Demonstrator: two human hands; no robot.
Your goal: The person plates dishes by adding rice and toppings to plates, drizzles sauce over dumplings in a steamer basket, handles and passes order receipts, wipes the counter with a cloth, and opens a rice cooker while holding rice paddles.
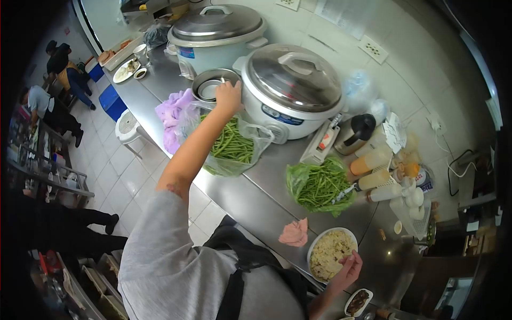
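Observation:
My left hand (228, 98) reaches over a metal bowl (201, 81) beside the rice cookers, its fingers bent at the rim; what they hold, if anything, is too small to make out. Under that forearm lies an open plastic bag of green beans (234, 144). At the lower right, my right hand (350, 271) is over the edge of a white bowl of fried rice (332, 252), fingertips pinched together close to the rice. A pink cloth (294, 233) lies left of this bowl, and a second bag of green beans (321, 184) sits above it.
Two large rice cookers (290, 85) (217, 37) stand along the wall. Sauce bottles (372, 160), a kettle (356, 133) and a purple cloth (172, 118) are on the steel counter (256, 200). A small dish (358, 302) sits near the right hand. Several people are at the left.

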